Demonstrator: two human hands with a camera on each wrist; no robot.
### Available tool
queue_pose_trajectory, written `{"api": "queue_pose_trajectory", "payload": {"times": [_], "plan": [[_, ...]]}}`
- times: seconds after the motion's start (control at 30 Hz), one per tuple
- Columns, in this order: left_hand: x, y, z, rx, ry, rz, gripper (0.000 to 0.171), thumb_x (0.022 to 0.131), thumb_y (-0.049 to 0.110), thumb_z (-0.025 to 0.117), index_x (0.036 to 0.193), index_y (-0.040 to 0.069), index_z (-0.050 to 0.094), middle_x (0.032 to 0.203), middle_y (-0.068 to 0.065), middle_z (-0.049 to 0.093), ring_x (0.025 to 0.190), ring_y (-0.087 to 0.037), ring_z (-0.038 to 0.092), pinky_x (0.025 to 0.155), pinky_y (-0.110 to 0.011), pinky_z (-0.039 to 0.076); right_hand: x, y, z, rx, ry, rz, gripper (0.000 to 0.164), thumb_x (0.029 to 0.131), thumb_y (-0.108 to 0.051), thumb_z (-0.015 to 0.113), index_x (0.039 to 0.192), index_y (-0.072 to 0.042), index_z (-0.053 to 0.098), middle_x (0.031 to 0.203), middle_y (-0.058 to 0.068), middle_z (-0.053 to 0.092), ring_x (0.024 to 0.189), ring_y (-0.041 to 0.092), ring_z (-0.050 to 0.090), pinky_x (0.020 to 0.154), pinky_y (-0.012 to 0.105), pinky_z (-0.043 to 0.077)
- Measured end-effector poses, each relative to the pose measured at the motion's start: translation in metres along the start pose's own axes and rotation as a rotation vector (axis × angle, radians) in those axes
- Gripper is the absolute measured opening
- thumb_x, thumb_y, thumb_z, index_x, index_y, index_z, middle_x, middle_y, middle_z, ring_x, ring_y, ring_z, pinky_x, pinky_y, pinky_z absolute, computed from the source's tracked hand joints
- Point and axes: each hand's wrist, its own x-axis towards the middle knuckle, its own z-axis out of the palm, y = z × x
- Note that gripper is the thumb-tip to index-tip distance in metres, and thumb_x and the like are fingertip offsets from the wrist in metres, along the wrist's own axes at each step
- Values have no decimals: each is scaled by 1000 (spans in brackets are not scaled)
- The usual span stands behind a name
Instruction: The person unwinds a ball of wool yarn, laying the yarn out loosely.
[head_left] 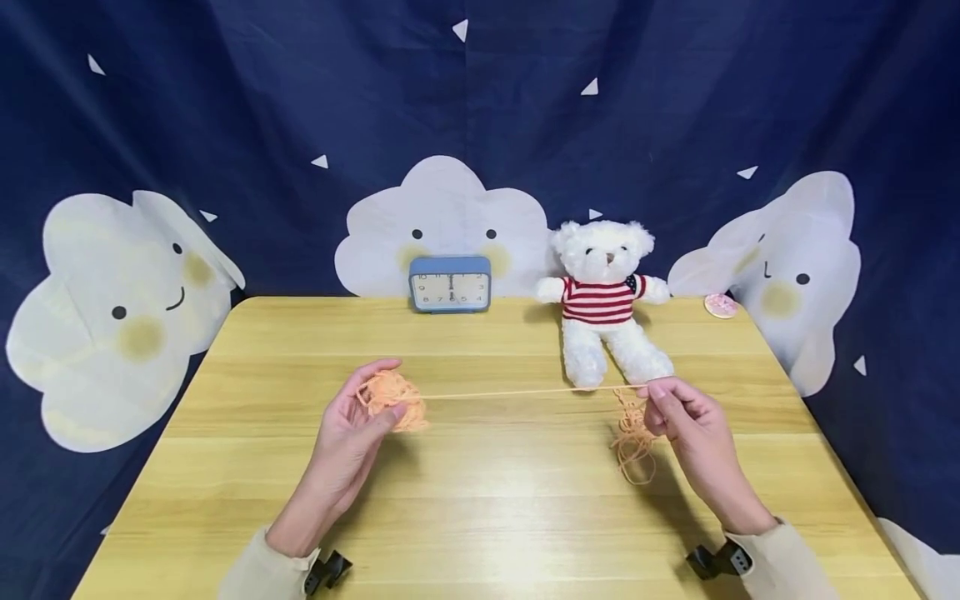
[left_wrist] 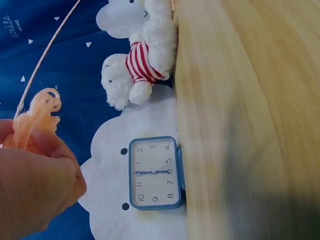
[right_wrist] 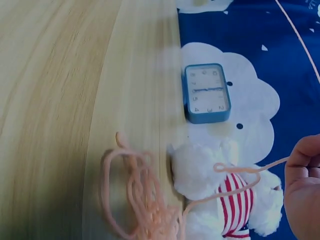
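Note:
A loose bundle of peach yarn (head_left: 392, 398) sits in my left hand (head_left: 348, 442), gripped between the thumb and the curled fingers. From it one strand (head_left: 525, 392) runs taut and almost level across to my right hand (head_left: 693, 442), which pinches it between thumb and fingertips. Below the right hand a tangle of slack yarn (head_left: 633, 433) dangles in loops. In the left wrist view the bundle (left_wrist: 42, 112) pokes out above the thumb. The right wrist view shows the hanging loops (right_wrist: 142, 195) up close, and the right hand (right_wrist: 305, 185) at the edge.
A blue clock (head_left: 450, 285) stands at the table's back edge. To its right sits a white teddy bear (head_left: 606, 304) in a striped shirt, just behind the yarn. A round pink disc (head_left: 722, 306) lies at the back right corner of the wooden table (head_left: 480, 475). A dark blue curtain (head_left: 285, 83) hangs behind.

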Motion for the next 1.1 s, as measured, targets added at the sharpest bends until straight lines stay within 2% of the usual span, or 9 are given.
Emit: {"api": "queue_pose_trajectory", "payload": {"times": [0.1, 0.2, 0.37, 0.5, 0.57, 0.8, 0.93, 1.03, 1.1], "plan": [[-1, 1, -3, 34, -6, 4, 52, 100, -16, 64, 150, -1, 58, 135, -8, 66, 117, -15, 66, 99, -28, 59, 0, -1, -4, 63, 12, -32, 27, 115, 5, 45, 107, 12, 70, 75, 5, 50, 66, 24, 35, 57, 32, 39], [-3, 2, -9, -10, -77, 7, 43, 104, -13, 60, 144, 1, 63, 138, -12, 65, 116, -18, 67, 97, -34, 61, 1, -2, -9, 85, 23, -38, 26, 115, 5, 46, 107, 14, 69, 76, 5, 51, 65, 24, 36, 58, 30, 40], [-4, 4, -15, -257, -262, 19, 40, 106, -18, 40, 141, -6, 56, 140, -22, 60, 121, -32, 70, 97, -41, 63, 0, 0, -15, 52, 28, -9, 25, 115, 3, 47, 107, 15, 68, 76, 4, 52, 65, 20, 42, 59, 26, 44], [-3, 4, -17, -405, -344, 27, 48, 99, -21, 27, 142, -10, 49, 141, -25, 55, 120, -40, 70, 91, -38, 64, -2, 4, -20, -19, 103, 54, 24, 114, 0, 52, 105, 16, 68, 74, 4, 55, 65, 15, 47, 59, 23, 47], [-3, 4, -18, -430, -359, 34, 53, 97, -21, 23, 143, -11, 47, 140, -25, 55, 115, -36, 69, 87, -36, 64, -4, 6, -24, -66, 153, 89, 24, 114, -2, 55, 105, 16, 68, 73, 3, 56, 65, 13, 49, 58, 23, 46], [-4, 8, -22, -419, -378, 36, 63, 92, -17, 17, 150, -12, 44, 134, -23, 59, 100, -25, 66, 74, -31, 60, -10, 13, -45, -160, 235, 179, 23, 113, -9, 60, 104, 6, 74, 73, 2, 57, 64, 12, 51, 56, 24, 45], [-5, 9, -22, -373, -390, 10, 60, 99, -12, 20, 157, -8, 39, 126, -17, 63, 88, -19, 66, 60, -25, 47, -14, 12, -57, -164, 242, 201, 22, 113, -9, 61, 105, 6, 74, 74, 1, 57, 64, 12, 51, 56, 24, 45], [-6, 8, -20, -303, -365, 5, 57, 105, -11, 28, 161, -6, 36, 121, -13, 64, 85, -16, 66, 58, -24, 44, -15, 11, -63, -160, 241, 204, 23, 113, -10, 61, 105, 6, 75, 75, -1, 58, 65, 12, 51, 58, 23, 46], [-6, 8, -17, -250, -315, 10, 57, 106, -12, 34, 163, -5, 36, 119, -11, 62, 86, -17, 65, 62, -24, 51, -16, 10, -66, -170, 236, 211, 24, 113, -11, 61, 105, 7, 75, 75, -1, 58, 65, 11, 52, 58, 23, 46]]}}
